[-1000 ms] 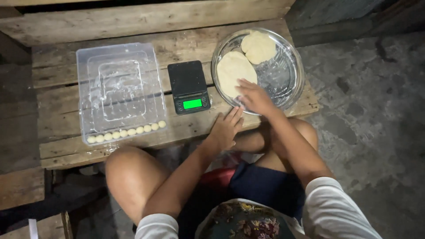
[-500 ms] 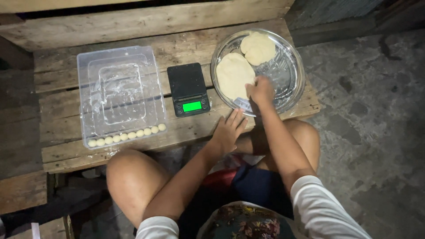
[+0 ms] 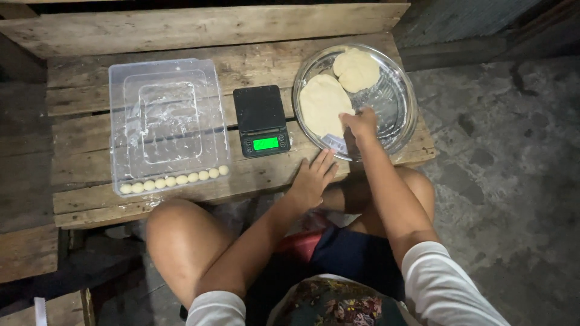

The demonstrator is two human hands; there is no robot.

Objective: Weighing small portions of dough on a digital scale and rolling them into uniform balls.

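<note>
We see the right hand reaching forward into the round metal tray, its forearm stretched straight out from the white sleeve. The fingers curl down onto the near edge of the larger dough piece, pinching at it; how firmly they grip we cannot tell, since the back of the hand covers the fingertips. That dough lies flat in the left half of the tray, and a smaller dough piece sits just beyond it, touching its far edge.

The left hand rests palm down on the front plank of the wooden table, fingers spread and pointing toward the tray, holding nothing. It lies just in front of the tray's near rim and to the right of the black scale, whose small screen glows green.

Further left we find a clear plastic box, lying flat, with a row of small dough balls lined along its near edge. The scale stands between the box and the tray. Nothing lies between the right hand and the dough. Below the table edge we see bare knees and a patterned cloth on the lap.
</note>
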